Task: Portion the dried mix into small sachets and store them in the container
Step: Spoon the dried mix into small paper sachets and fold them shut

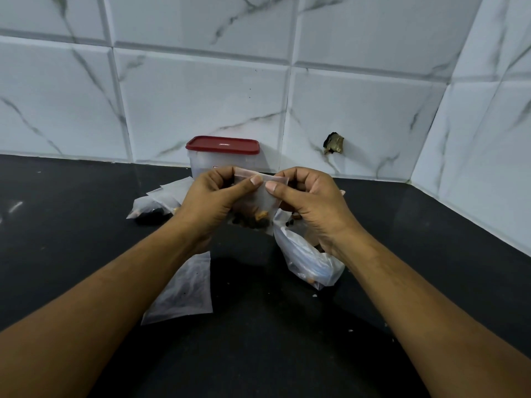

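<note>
Left hand point(214, 198) and right hand point(311, 196) each pinch the sachet point(266, 203) by its top edge, mix point(253, 220) settled low, evidently to press the seal shut.

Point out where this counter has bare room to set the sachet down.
For the held sachet, bare counter lies left of the sachet pile, and right of the mix bag toward the tiled wall. Crowded: the middle, where container, pile, flat sachet and bag sit close together.
</note>
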Demonstrator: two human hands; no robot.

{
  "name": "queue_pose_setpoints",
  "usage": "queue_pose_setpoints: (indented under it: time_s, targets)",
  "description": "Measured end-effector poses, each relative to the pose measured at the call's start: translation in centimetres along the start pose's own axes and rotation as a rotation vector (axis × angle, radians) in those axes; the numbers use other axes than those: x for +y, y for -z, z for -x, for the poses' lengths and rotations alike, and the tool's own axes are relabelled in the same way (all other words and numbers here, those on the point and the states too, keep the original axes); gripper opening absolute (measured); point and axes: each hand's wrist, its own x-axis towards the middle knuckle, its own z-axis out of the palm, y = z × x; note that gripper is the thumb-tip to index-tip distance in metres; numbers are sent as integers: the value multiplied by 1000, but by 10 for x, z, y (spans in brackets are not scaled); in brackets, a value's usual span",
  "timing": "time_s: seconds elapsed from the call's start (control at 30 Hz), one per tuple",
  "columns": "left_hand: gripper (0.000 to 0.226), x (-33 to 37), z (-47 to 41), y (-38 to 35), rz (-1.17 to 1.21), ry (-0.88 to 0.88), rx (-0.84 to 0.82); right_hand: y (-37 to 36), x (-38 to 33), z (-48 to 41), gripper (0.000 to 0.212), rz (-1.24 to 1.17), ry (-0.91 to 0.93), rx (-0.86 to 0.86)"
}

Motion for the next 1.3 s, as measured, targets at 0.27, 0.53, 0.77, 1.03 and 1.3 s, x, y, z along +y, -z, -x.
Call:
queue_pose_setpoints:
  time_s: [0.27, 0.53, 0.77, 1.03, 1.3]
  targets:
    - [37, 4, 4, -4, 1, -1, -27, 1, -4, 0, 3, -28, 17, 53]
    - [24, 9, 6, -4, -10, 13, -2, 0, -4, 2, 4, -51, -2, 33]
    - [27, 12, 6, -3, -4, 20, 98, 3, -5, -1, 4, 13, -4, 65]
    - [22, 14, 6, -4, 53, 4, 104, 10, -8, -3, 6, -6, -26, 101]
    - [22, 14, 6, -3, 7, -64, 76, 0, -7, 2, 16, -55, 24, -32]
